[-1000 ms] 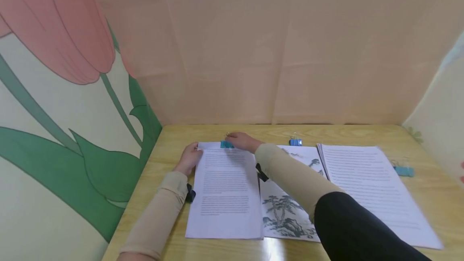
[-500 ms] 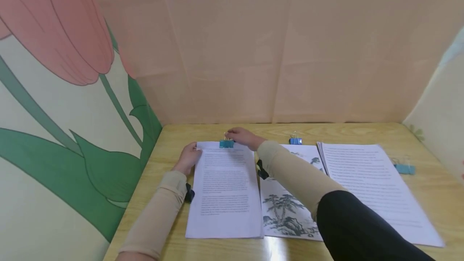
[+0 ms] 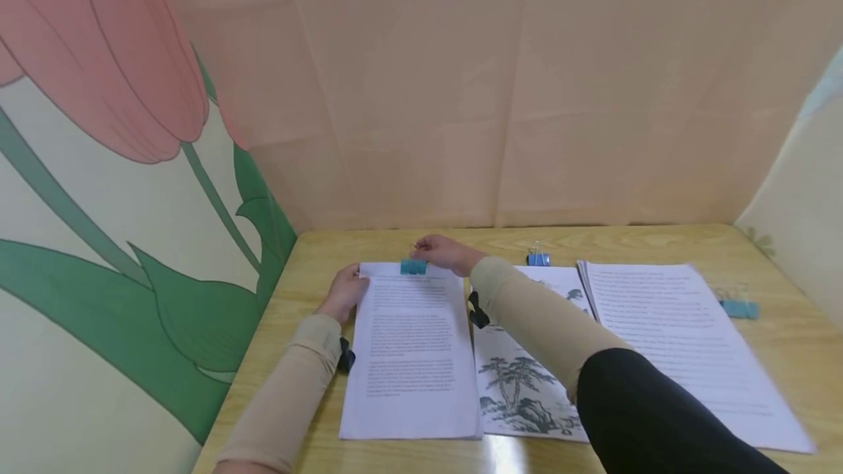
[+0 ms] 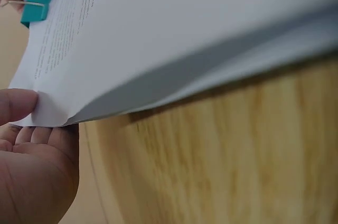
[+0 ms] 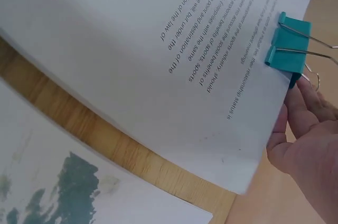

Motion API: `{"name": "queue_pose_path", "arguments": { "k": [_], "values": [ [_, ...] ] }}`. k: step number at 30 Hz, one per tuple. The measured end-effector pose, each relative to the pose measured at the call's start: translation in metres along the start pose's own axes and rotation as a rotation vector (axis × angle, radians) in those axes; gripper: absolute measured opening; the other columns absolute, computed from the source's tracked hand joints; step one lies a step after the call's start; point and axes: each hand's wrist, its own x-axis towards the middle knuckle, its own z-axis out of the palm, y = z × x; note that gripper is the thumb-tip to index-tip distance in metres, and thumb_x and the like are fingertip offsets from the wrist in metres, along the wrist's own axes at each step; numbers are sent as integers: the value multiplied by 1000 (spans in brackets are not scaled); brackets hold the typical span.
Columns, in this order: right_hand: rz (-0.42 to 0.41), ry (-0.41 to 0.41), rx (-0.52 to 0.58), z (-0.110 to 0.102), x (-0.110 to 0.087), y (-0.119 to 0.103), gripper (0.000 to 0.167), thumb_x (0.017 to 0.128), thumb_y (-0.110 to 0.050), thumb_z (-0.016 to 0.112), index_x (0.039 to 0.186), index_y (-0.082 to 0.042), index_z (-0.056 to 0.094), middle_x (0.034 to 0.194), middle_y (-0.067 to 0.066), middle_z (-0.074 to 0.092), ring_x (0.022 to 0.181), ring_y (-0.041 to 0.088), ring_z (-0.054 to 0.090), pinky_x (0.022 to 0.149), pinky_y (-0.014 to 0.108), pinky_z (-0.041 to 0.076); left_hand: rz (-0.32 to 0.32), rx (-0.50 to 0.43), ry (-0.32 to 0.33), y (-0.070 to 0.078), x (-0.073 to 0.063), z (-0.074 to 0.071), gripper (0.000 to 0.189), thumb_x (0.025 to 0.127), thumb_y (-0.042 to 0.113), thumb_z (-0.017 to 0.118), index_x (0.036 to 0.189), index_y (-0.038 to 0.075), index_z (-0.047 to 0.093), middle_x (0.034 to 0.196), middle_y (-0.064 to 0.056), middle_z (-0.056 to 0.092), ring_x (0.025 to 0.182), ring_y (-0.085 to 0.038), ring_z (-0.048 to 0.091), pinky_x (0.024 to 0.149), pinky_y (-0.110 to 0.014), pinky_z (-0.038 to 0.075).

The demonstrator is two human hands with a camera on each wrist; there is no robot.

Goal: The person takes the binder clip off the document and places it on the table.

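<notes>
A stack of printed paper [image 3: 410, 408] lies at the left of the table, with a teal binder clip [image 3: 413, 267] across the middle of its top edge. My left hand [image 3: 344, 292] grips the stack's upper left corner; the left wrist view shows the thumb [image 4: 18, 105] on top and fingers beneath. At the clip, my right hand [image 3: 448, 254] has its curled fingers on the rear wire handle. The right wrist view shows the clip's body [image 5: 291, 44] biting the paper edge, its front handle sticking out past that edge. The rear handle is partly hidden by the fingers.
Beside the stack lies a sheet with an ink landscape [image 3: 520, 393], a blue binder clip [image 3: 538, 260] at its top edge. Further right is another printed stack [image 3: 678, 342], with a teal binder clip [image 3: 739, 309] on its right. A curtain [image 3: 408, 93] hangs behind the table.
The right hand has drawn back slightly from the clip's body to its wire handle, leaving more of the clip showing. My left hand keeps its hold on the corner.
</notes>
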Motion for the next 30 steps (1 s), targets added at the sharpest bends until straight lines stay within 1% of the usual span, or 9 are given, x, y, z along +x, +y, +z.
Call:
{"name": "queue_pose_path", "arguments": {
  "k": [4, 9, 13, 19, 25, 30],
  "values": [
    [-30, 28, -18, 4, -1, 0, 56, 106, -23, 59, 147, 12, 42, 143, 26, 53, 136, 39, 48, 114, 48, 39, 8, 2, -2, 0, -2, -1, 49, 105, 5, 48, 153, 1, 44, 135, -21, 61, 117, -33, 62, 104, -47, 48],
    [-47, 46, -13, 6, 0, -2, 52, 107, -21, 58, 145, 12, 44, 138, 24, 55, 133, 38, 51, 113, 48, 40, 27, 6, -3, 1, -2, -5, 47, 105, 5, 47, 152, -1, 45, 132, -23, 62, 114, -34, 63, 102, -47, 49],
    [-44, 65, -3, 7, 0, -2, 48, 107, -21, 58, 142, 10, 47, 132, 21, 58, 128, 34, 53, 110, 46, 43, 10, 2, -7, 3, -1, -7, 47, 105, 5, 47, 152, 0, 45, 135, -22, 61, 119, -34, 61, 104, -47, 47],
    [-39, 112, 6, 6, 0, -1, 38, 107, -23, 59, 133, 5, 55, 125, 17, 61, 119, 30, 56, 102, 44, 47, 6, 18, -17, 4, -2, -6, 48, 106, 5, 47, 153, 0, 44, 140, -22, 58, 125, -35, 57, 109, -49, 44],
    [-48, 128, 2, 7, -4, -3, 40, 107, -27, 59, 132, 3, 56, 123, 16, 61, 117, 29, 56, 99, 43, 48, 3, 30, -14, 5, -5, -7, 47, 106, 4, 46, 152, -1, 45, 138, -23, 59, 124, -35, 58, 108, -50, 44],
    [-98, 148, 37, 9, -2, -5, 40, 107, -24, 58, 132, 8, 54, 124, 20, 61, 120, 33, 56, 101, 44, 48, -1, 46, -21, 3, -4, -11, 47, 106, 5, 45, 153, -1, 44, 139, -23, 58, 124, -35, 58, 108, -50, 44]
  ]
}}
